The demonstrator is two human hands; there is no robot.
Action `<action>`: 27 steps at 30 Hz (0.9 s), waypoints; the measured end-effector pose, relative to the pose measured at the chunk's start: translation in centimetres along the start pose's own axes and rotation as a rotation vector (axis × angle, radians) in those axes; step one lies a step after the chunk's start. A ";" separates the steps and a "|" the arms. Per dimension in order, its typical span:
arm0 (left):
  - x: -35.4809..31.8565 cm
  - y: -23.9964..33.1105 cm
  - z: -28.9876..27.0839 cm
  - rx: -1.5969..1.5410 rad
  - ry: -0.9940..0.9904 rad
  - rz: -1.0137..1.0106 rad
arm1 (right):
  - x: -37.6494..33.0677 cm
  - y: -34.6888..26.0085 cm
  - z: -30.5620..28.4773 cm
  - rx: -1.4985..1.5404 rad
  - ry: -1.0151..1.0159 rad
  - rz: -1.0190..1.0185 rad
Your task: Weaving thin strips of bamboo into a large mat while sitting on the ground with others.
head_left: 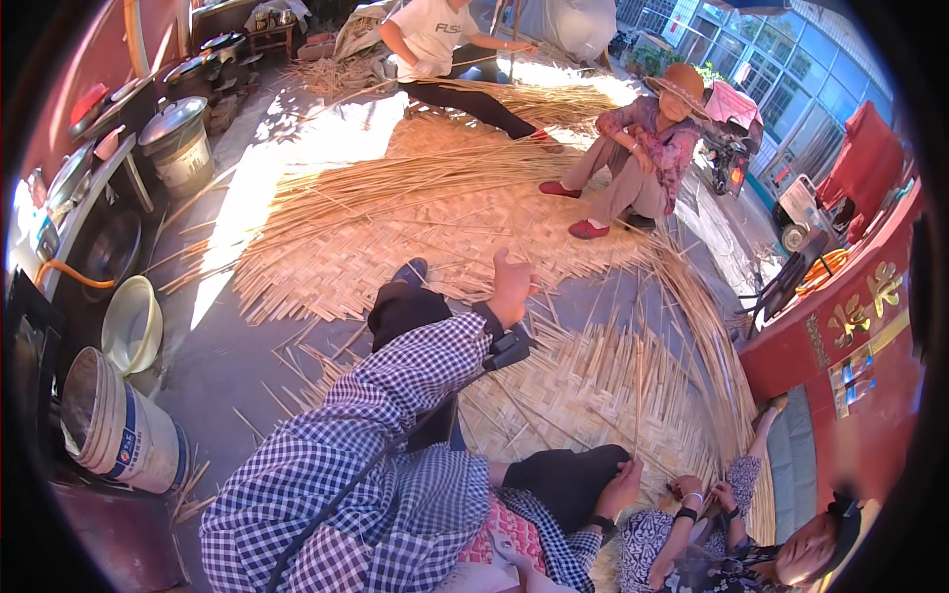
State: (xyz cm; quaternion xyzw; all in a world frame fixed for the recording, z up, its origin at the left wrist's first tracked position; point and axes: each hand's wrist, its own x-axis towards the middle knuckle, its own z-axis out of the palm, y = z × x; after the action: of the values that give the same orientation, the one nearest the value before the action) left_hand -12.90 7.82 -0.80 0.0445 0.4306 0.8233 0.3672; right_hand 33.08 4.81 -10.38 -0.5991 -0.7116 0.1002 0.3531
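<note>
My left arm, in a blue-and-white checked sleeve, reaches forward. My left hand [511, 289] is raised with its fingers curled in; whatever they hold, if anything, is hidden. A black strap with a small black device [509, 351] sits on that wrist. My right hand [620, 489], beside my dark-clad knee [568, 484], pinches a long thin reed strip [640, 395] that runs away from me over the mat. This woven mat [554, 390], with loose strip ends along its far edge, lies on the ground in front of me.
A larger woven mat [445, 222] with loose strips spreads farther off. One person [643, 148] in a straw hat sits on it; another [440, 44] works behind. At lower right a person [692, 544] sits close, hands at the mat. Buckets [129, 425] and a basin [133, 326] stand left.
</note>
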 end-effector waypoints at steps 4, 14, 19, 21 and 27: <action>0.0 0.5 -0.5 0.039 -0.010 -0.004 | -0.4 -0.2 -0.3 0.125 0.047 0.023; -0.9 -0.1 0.4 0.058 -0.021 -0.022 | -0.3 1.1 0.0 0.107 0.054 -0.013; -0.3 -0.2 0.0 0.077 -0.051 -0.016 | -0.3 0.3 -0.4 0.080 0.016 0.048; 1.1 -0.1 -0.4 0.022 -0.091 0.055 | 0.0 -0.6 -0.4 0.095 0.032 0.029; -0.3 2.9 -1.3 0.029 0.038 0.021 | 0.1 -1.4 0.5 0.045 0.071 -0.023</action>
State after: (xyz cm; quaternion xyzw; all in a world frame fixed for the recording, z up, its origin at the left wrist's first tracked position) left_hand -14.84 5.71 0.54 0.0387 0.4491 0.8215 0.3494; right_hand 31.70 4.71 -9.87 -0.5860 -0.7031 0.0909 0.3925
